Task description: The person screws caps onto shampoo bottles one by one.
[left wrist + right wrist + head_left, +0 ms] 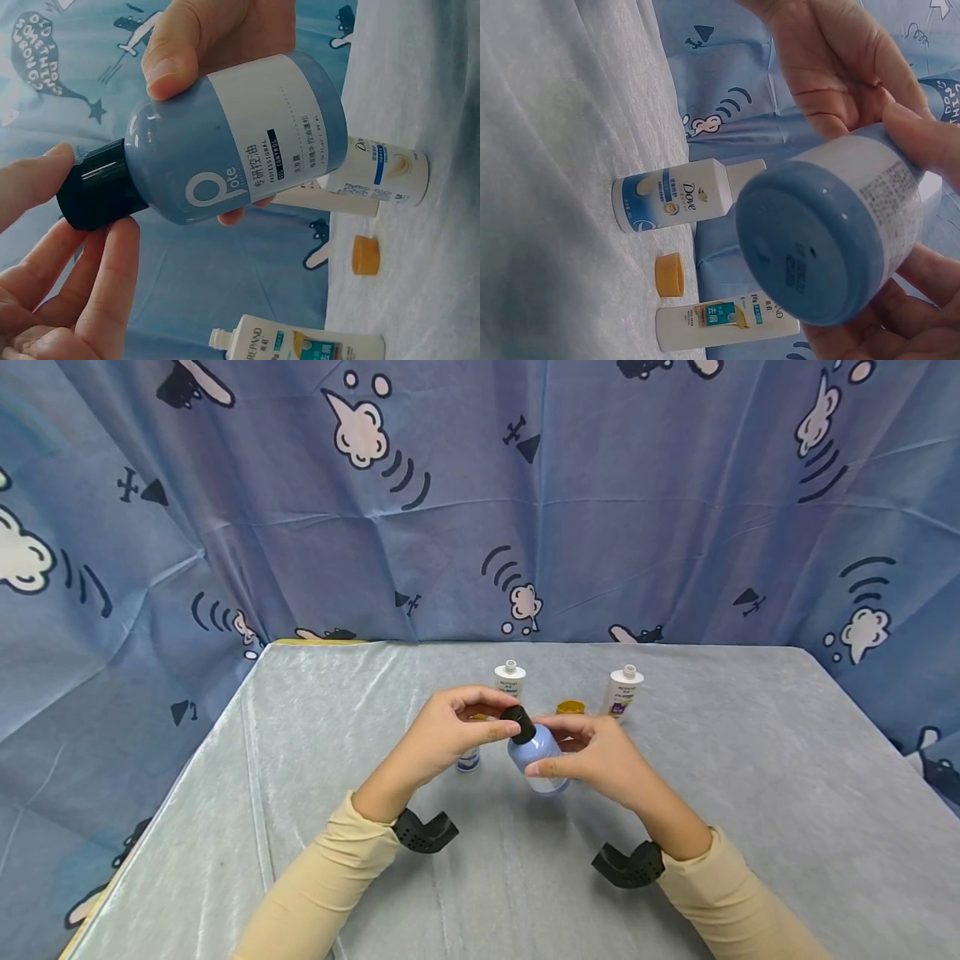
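Note:
A blue bottle point(535, 746) with a white label and a black cap point(517, 724) is held up above the table, tilted, cap toward the left. My left hand point(457, 727) pinches the black cap between thumb and fingertips. Around the body of the bottle, my right hand point(600, 752) grips with its thumb on the near side. The cap sits on the bottle neck in the left wrist view. Seen from the right wrist, the bottle's blue base point(802, 251) faces the camera, and the left hand is partly hidden behind the bottle.
On the grey-covered table point(750, 777) stand a Dove bottle point(679, 196), partly hidden behind the left hand in the head view, and two white bottles with bare necks, one left point(510, 677) and one right point(622, 690). A yellow cap point(571, 707) lies between them. Patterned blue cloth point(637, 510) hangs behind.

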`<state>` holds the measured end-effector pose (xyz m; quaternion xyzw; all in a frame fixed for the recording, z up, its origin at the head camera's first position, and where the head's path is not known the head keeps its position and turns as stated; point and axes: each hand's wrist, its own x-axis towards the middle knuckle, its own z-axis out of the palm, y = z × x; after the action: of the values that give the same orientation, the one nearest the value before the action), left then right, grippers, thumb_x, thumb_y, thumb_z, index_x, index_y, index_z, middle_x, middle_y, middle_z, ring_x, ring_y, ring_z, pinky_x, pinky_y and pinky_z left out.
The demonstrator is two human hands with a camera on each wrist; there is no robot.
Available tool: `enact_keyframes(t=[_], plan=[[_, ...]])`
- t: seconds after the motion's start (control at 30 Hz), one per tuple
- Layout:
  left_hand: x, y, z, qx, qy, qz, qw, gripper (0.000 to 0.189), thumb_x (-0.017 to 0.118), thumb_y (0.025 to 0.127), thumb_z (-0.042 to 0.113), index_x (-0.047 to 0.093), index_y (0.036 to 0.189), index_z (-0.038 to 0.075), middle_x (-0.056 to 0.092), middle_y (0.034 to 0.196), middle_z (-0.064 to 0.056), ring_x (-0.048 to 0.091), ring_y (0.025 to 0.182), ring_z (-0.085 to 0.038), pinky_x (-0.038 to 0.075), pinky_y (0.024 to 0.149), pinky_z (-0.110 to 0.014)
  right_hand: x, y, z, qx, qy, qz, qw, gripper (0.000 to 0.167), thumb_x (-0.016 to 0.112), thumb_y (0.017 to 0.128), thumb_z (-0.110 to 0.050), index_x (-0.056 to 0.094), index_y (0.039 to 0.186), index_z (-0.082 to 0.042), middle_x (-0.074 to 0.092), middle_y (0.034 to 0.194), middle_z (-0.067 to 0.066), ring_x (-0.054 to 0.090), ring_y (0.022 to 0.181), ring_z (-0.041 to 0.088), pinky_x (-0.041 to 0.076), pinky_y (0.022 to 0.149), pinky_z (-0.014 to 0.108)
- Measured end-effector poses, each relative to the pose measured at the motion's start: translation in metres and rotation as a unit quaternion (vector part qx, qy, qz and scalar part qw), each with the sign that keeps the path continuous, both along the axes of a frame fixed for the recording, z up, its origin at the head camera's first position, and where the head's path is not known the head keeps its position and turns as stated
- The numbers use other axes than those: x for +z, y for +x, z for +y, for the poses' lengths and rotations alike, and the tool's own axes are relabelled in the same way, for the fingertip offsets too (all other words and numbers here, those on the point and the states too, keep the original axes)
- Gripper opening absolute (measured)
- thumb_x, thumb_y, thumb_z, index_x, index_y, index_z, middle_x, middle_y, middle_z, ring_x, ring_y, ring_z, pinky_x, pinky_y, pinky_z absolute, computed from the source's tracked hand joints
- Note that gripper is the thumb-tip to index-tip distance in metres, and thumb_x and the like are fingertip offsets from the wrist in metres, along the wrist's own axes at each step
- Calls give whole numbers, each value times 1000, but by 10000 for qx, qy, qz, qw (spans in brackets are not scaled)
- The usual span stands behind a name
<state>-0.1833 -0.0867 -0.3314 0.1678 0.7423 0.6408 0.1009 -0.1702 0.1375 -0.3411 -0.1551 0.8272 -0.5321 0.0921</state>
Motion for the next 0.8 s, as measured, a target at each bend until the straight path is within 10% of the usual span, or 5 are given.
enact_keyframes(t=[0.47,0.8], plan=[[-1,-1,-2,-638,386,64,9972,34,69,91,4,66,124,-1,66,126,-15,68,103,-12,56,94,-29,0,0,2,103,-97,-293,9995,55,86,77,-20,67,125,-1,68,119,19,70,96,21,59,80,30],[-2,-2,1,-166,270,-122,9994,41,76,86,8,65,125,5,67,123,-9,66,102,-14,57,90,-28,0,-2,2,-43,-130,-286,9995,55,86,77,-20,67,126,-3,68,116,18,70,93,20,58,76,30]])
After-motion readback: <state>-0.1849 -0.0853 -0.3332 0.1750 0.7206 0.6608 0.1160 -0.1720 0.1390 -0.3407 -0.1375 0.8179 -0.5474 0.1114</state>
